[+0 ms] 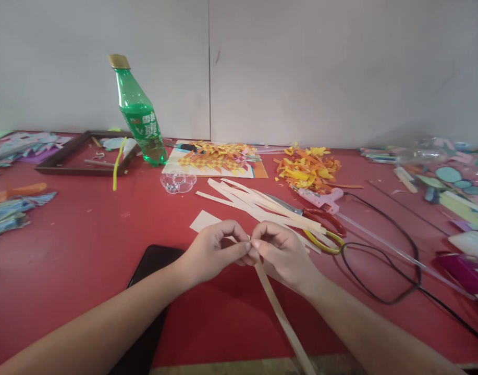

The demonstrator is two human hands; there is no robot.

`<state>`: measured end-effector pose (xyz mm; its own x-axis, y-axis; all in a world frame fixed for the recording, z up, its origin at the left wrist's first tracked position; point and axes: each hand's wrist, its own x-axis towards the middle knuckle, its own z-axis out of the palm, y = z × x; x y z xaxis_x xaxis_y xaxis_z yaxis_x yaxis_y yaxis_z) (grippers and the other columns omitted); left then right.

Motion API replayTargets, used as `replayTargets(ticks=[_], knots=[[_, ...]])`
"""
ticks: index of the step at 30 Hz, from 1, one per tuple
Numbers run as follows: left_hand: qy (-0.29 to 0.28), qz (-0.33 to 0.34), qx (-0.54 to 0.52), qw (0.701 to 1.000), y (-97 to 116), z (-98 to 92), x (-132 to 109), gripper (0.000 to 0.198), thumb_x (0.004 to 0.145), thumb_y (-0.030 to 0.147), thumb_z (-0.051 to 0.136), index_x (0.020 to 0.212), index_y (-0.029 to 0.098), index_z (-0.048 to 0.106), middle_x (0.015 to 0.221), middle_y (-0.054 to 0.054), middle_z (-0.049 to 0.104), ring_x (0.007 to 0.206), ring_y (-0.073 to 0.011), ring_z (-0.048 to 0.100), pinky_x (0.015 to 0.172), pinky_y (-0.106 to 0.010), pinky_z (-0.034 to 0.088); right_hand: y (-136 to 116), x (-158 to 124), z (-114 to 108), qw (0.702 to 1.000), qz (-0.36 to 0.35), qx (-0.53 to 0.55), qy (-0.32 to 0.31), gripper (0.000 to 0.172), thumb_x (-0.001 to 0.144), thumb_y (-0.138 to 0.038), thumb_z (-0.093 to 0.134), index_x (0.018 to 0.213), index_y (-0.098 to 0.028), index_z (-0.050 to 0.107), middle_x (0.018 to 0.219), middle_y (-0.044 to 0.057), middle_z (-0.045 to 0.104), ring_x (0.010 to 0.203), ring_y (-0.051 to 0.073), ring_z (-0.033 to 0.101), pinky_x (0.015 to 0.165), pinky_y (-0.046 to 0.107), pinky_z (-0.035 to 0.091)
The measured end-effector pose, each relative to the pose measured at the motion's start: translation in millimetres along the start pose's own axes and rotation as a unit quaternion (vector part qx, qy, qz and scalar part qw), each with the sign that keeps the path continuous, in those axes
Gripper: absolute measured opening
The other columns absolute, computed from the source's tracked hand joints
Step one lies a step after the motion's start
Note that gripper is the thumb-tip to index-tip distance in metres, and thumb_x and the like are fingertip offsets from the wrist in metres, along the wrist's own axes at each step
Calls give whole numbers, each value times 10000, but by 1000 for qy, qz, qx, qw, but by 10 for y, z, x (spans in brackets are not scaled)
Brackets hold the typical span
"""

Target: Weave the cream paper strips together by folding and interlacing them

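My left hand [219, 249] and my right hand [281, 250] meet fingertip to fingertip above the red table. Both are pinched on the upper end of a long cream paper strip [280, 310], which hangs down past the table's front edge. My fingers cover that end, so its shape cannot be made out. Just beyond my hands lies a loose bundle of cream paper strips [248, 203]. Scissors with red and yellow handles [325, 242] lie partly beneath them. A cream paper piece [203, 221] shows behind my left hand.
A black phone-like slab [148, 317] lies under my left forearm. Farther back are a green bottle [139, 117], a dark frame [74, 169], orange-yellow paper scraps [309, 167] and a white card [176, 165]. A pink glue gun [320, 198] trails a black cable [414, 250] rightward.
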<state>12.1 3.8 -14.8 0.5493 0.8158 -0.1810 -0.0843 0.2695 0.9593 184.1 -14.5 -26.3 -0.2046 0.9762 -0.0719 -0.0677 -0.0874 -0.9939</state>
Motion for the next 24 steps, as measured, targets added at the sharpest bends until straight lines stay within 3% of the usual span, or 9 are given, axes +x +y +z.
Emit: replayTargets(ticks=[7, 14, 24], knots=[[6, 10, -17, 1000, 0, -28, 22, 194, 813, 284, 687, 772, 138, 567, 701, -36, 730, 703, -143, 725, 681, -239, 574, 3, -6, 5, 1000, 3, 16, 1, 112, 768, -167, 608, 670, -171, 553, 562, -51, 532, 502, 77, 460, 492, 215, 346], [-12, 2, -8, 1000, -3, -39, 2, 171, 811, 263, 690, 777, 134, 585, 719, -42, 727, 714, -141, 724, 699, -239, 577, 80, -14, -10, 994, 7, 101, -28, 114, 824, -217, 634, 726, -175, 592, 592, -41, 546, 541, 103, 520, 550, 262, 406], [9, 16, 17, 1000, 19, -13, -10, 153, 808, 240, 683, 762, 132, 586, 690, -29, 710, 662, -127, 707, 658, -226, 569, 80, -10, -28, 998, 4, 53, -22, 116, 821, -216, 624, 718, -180, 585, 607, -29, 555, 560, 124, 541, 561, 282, 441]])
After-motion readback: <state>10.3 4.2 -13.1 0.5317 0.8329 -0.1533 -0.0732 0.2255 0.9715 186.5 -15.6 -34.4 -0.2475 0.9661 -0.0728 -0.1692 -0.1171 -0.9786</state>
